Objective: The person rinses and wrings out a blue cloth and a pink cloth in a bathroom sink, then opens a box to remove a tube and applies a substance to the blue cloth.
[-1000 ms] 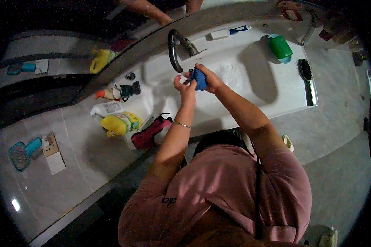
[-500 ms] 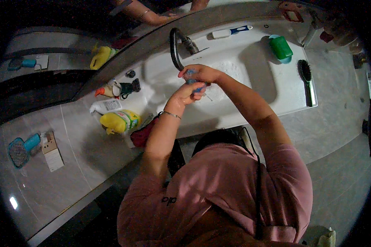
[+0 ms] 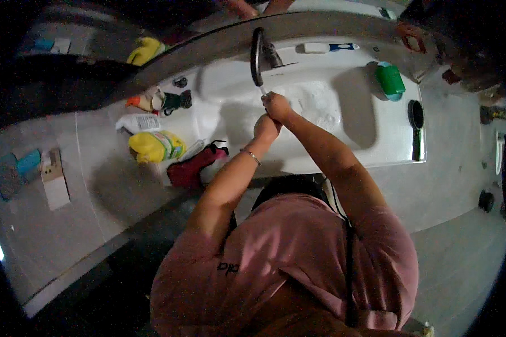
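My two hands meet over the white sink point(image 3: 230, 126), just under the dark curved faucet point(image 3: 257, 56), where a thin stream of water falls. My right hand point(image 3: 277, 108) is closed and sits uppermost, right beneath the spout. Against its lower side presses my left hand point(image 3: 267, 129), also closed, with a bracelet on the wrist. Whatever lies inside the fingers is hidden; no blue shows between them now. White suds point(image 3: 320, 104) lie in the basin beyond my right hand.
On the sink's rim are a blue-and-white brush point(image 3: 330, 48), a green soap box point(image 3: 389, 81) and a black hairbrush point(image 3: 416, 121). Left stand a yellow bag point(image 3: 154, 147), a white bottle point(image 3: 138, 123) and a dark red cloth item point(image 3: 188, 171). A mirror edge runs behind.
The view has shifted. My hands have turned and drawn closer together, and the crumpled blue thing seen between them before is hidden now. Water shows at the spout.
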Available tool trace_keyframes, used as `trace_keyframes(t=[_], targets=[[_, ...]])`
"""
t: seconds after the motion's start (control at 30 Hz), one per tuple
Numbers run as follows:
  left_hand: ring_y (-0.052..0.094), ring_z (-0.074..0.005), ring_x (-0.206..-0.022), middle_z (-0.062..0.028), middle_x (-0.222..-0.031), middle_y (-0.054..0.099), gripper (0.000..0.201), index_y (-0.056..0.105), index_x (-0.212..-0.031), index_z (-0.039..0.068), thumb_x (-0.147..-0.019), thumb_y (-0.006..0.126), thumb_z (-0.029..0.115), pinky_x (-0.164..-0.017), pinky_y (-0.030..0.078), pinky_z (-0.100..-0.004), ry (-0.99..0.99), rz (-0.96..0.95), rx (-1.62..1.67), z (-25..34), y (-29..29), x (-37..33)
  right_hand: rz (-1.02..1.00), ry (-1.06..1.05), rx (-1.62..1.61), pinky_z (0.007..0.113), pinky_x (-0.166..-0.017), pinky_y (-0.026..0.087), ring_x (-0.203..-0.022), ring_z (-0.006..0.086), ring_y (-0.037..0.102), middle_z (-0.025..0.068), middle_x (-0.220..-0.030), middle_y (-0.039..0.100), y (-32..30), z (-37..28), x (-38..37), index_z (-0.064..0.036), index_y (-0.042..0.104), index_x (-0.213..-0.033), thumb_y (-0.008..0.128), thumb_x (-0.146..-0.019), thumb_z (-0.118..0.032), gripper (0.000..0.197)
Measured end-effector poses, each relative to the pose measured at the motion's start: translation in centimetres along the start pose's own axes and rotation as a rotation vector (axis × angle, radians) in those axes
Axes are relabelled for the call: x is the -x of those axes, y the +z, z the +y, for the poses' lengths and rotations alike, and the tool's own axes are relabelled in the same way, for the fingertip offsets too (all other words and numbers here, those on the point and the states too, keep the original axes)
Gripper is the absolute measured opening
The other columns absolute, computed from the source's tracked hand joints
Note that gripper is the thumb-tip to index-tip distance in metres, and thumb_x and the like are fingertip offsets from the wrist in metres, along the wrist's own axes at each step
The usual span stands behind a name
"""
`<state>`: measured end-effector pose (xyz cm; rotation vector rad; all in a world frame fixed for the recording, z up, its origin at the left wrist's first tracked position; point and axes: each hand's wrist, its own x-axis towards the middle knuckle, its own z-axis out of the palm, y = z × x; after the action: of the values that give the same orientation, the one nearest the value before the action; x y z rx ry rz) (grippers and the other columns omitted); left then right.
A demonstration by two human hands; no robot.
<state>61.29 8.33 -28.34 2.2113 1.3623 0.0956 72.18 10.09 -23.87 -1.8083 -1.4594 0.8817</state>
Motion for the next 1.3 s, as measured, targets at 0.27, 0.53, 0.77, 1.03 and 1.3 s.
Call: trace_keyframes(t=[0.27,0.53,0.77,1.03,1.3], targets=[[0.061,-0.0364,-0.077,-0.0161,-0.077,0.064,0.03,0.061,-0.085,0.008,-0.077,0.061,0.037,-0.068,0.048,-0.0469,-0.198,0.064,0.165,-4.8,-8.1,10.6,-0.442,0.345,-0.547,0.037,-0.083,0.041,-0.095,0.0209,0.052,0.0096,-0.103,0.058,8.0,-2.9,4.1,-0.0089,0.057,-0.109,0.033,-0.085,-0.067,0.067],[0.062,-0.0344,-0.08,-0.0173,-0.082,0.064,0.04,0.062,-0.091,0.004,-0.075,0.066,0.04,-0.072,0.048,-0.0404,-0.526,0.123,0.583,-19.7,-15.3,23.1,-0.525,-0.038,0.614,0.046,-0.095,0.035,-0.116,0.0323,0.044,0.0133,-0.122,0.051,14.0,-4.6,7.9,-0.0117,0.051,-0.12,0.055,-0.084,-0.045,0.05],[0.061,-0.026,-0.079,-0.0119,-0.085,0.064,0.041,0.06,-0.1,0.006,-0.076,0.068,0.037,-0.073,0.047,-0.038,-0.354,0.83,-0.108,-42.3,-13.6,36.5,-0.85,-0.72,0.238,0.043,-0.102,0.031,-0.124,0.0352,0.035,0.0161,-0.133,0.04,26.8,-20.3,10.4,-0.0146,0.058,-0.112,0.061,-0.081,-0.019,0.031],[0.056,-0.032,-0.101,-0.0185,-0.111,0.057,0.064,0.047,-0.118,-0.004,-0.075,0.07,0.036,-0.088,0.043,-0.0387,-0.873,0.716,0.401,-41.9,-21.2,37.9,-0.908,-0.842,0.446,0.05,-0.106,0.021,-0.13,0.0358,0.025,0.0166,-0.138,0.033,39.7,-27.0,12.2,-0.0166,0.065,-0.105,0.062,-0.078,-0.031,0.031],[0.054,-0.0337,-0.103,-0.0225,-0.114,0.054,0.065,0.041,-0.122,-0.006,-0.077,0.068,0.033,-0.088,0.043,-0.0414,-1.034,0.383,0.628,-51.4,-19.0,31.8,-0.667,-0.869,0.563,0.048,-0.093,0.033,-0.11,0.0317,0.044,0.0114,-0.111,0.053,46.1,-17.3,11.2,-0.0111,0.064,-0.088,0.063,-0.067,-0.024,0.024]])
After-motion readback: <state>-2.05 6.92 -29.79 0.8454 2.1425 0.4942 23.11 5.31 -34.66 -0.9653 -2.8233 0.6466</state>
